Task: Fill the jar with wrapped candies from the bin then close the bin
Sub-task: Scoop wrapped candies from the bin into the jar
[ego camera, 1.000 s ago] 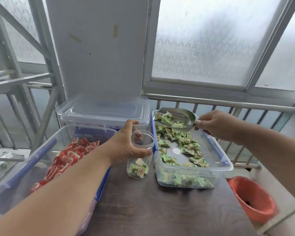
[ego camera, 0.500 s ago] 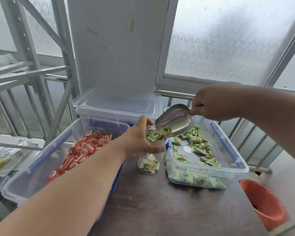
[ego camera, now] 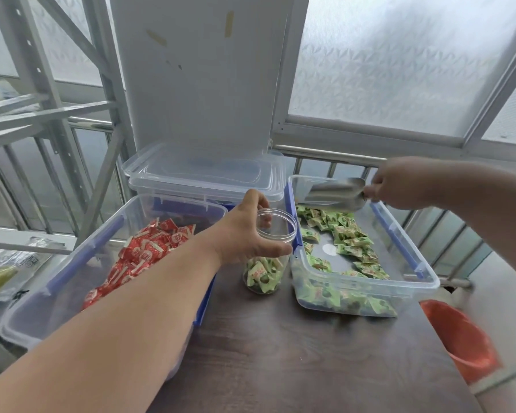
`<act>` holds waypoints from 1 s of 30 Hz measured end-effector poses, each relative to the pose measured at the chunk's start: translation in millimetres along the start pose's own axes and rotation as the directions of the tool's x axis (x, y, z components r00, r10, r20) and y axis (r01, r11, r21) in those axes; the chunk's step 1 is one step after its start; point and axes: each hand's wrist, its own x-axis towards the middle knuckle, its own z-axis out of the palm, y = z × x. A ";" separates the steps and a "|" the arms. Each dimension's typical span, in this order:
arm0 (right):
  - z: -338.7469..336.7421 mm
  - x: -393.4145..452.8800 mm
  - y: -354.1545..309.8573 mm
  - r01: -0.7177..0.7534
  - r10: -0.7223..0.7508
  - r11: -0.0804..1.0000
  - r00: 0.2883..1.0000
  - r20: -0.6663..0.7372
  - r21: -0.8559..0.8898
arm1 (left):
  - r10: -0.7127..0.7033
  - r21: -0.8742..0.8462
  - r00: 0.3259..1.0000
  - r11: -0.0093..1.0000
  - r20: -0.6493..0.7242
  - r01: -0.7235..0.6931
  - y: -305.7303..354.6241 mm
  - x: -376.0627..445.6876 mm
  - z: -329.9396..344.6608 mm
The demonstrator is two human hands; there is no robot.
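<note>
Left of the jar [ego camera: 265, 254], a clear bin of red wrapped candies [ego camera: 149, 248] is seen on the dark bench [ego camera: 310, 353], with stacked clear lids [ego camera: 203, 177] behind it. The jar stands upright on the bench, touching the green-candy bin [ego camera: 411, 293] at its right, and is steadied by the left hand [ego camera: 245, 231], whose grip is curled round the rim. It is judged under half full of green wrapped candies [ego camera: 349, 236], so more scooping is left, then the closing of the bin. Right of the jar, a metal scoop [ego camera: 334, 192] is held by its handle in the right hand [ego camera: 399, 183] over the bin's far end.
</note>
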 end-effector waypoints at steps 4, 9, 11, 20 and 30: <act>49.6 14.0 20.4 -0.152 0.103 0.975 0.955 0.279 0.161 | 0.002 0.001 1.000 1.000 -0.010 -0.002 0.1 1.0 0.8; 79.0 21.3 2.0 -0.102 0.045 0.970 0.968 0.248 0.222 | -0.008 -0.026 1.000 1.000 -0.011 0.008 3.5 1.4 2.7; 82.4 28.1 -11.7 -0.060 0.037 0.990 0.985 0.166 0.131 | -0.014 -0.040 1.000 0.999 -0.017 0.014 4.4 0.9 3.0; 117.6 80.2 -44.7 -0.080 0.062 0.987 0.989 0.137 0.137 | -0.034 -0.072 0.999 0.997 -0.016 0.033 6.6 0.6 4.2; 138.5 101.6 -43.2 -0.064 0.016 0.982 0.964 0.264 0.177 | -0.037 -0.086 0.999 0.996 -0.016 0.035 6.7 3.3 2.6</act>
